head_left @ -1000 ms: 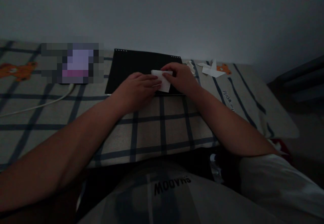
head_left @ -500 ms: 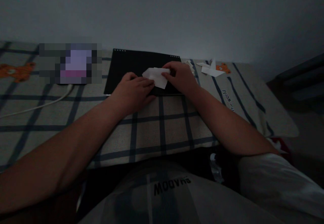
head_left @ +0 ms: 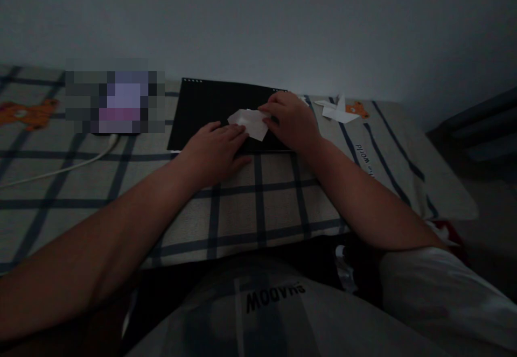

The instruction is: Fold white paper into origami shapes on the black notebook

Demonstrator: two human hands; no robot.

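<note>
Dim grey light falls on a plain wall (head_left: 250, 28) behind a cloth-covered table (head_left: 238, 206), its woven-looking fabric pale with dark blue stripes crossing into large checks. At the far left, toward the table's back edge, spreads an orange bear print (head_left: 30, 116). Beside it lies a phone-like device (head_left: 123, 101), its face pixelated into lilac and pink blocks, with a white cable (head_left: 81, 165) curving off leftward.

Next, near the back edge, comes a flat black sheet (head_left: 210, 106) with small holes along its top. The left hand (head_left: 214, 152) lies palm down over its front edge, its grip apart: fingers extended onto the paper, thumb spread away. That folded white paper (head_left: 255, 124) rests on the black sheet between both hands, small, matte and many-sided, with a slanting left end and creases too faint to trace. The right hand (head_left: 293, 120) has curled fingers and thumb at its right end; I cannot tell whether this grip is clamped on it.

Farther right, near the back edge, stands a sharp-pointed folded paper figure (head_left: 339, 112), white, just beside a second orange bear print (head_left: 359, 110). Dark lettering (head_left: 364, 159) runs toward the table's rounded front right corner.
</note>
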